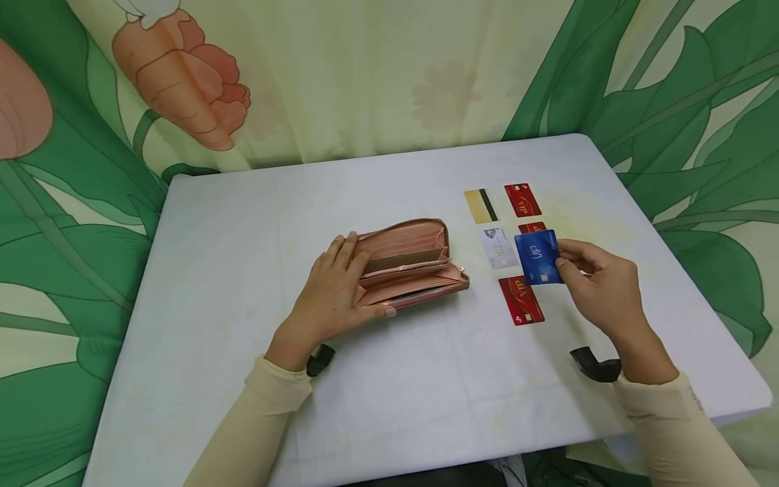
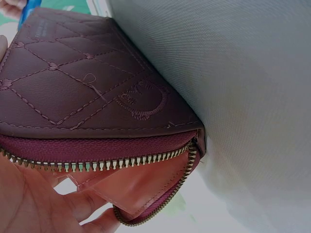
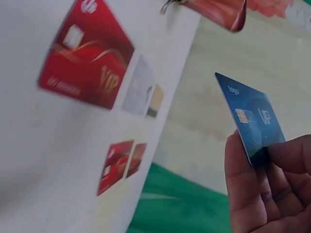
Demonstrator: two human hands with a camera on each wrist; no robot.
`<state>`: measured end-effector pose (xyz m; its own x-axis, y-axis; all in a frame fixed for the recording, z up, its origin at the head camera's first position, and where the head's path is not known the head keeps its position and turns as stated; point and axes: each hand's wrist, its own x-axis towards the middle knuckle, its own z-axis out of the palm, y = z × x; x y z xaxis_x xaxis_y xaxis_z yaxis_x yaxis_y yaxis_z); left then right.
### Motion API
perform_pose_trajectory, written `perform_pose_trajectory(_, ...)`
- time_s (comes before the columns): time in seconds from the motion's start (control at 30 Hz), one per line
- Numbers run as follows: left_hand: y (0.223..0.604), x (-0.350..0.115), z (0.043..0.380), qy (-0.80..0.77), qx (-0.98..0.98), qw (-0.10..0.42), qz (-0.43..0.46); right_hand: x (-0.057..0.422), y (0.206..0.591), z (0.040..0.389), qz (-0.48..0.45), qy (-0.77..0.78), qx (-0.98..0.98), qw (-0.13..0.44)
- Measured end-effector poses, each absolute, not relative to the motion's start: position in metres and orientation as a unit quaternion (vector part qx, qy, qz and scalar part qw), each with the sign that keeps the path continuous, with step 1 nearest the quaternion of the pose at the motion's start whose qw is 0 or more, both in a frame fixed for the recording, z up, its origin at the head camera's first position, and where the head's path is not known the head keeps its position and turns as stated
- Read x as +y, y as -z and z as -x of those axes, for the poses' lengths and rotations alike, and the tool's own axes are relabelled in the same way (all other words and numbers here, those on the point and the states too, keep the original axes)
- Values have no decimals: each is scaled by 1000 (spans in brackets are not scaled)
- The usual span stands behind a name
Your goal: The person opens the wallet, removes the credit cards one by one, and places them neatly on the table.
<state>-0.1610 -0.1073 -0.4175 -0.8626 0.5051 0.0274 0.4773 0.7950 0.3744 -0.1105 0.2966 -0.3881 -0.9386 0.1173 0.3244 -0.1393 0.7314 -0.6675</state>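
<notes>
A pink zip-around wallet (image 1: 406, 264) lies unzipped at mid-table, its card slots and compartments showing. My left hand (image 1: 335, 284) grips its left end, thumb along the front edge and fingers over the back. The left wrist view shows the wallet's quilted outer cover (image 2: 82, 68) and brass zip teeth. Between thumb and fingers, my right hand (image 1: 602, 284) pinches a blue VIP card (image 1: 538, 257) above the table. In the right wrist view the blue card (image 3: 250, 116) is tilted, its chip visible.
Right of the wallet lie a gold card (image 1: 477, 207) with a black stripe, a silver-white card (image 1: 496, 247), a red VIP card (image 1: 521, 302) and another red card (image 1: 522, 200). The blue card partly hides a third red card (image 1: 532, 227). A white cloth covers the table (image 1: 231, 270).
</notes>
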Motion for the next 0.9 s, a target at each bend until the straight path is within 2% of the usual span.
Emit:
perform_pose_trajectory(0.23, 418, -109, 161, -189, 947, 32, -259, 319, 397, 108, 71, -351, -925, 127)
perform_pose_trajectory(0.9, 418, -108, 161, -187, 947, 34, -259, 347, 416, 108, 170, -323, -931, 11)
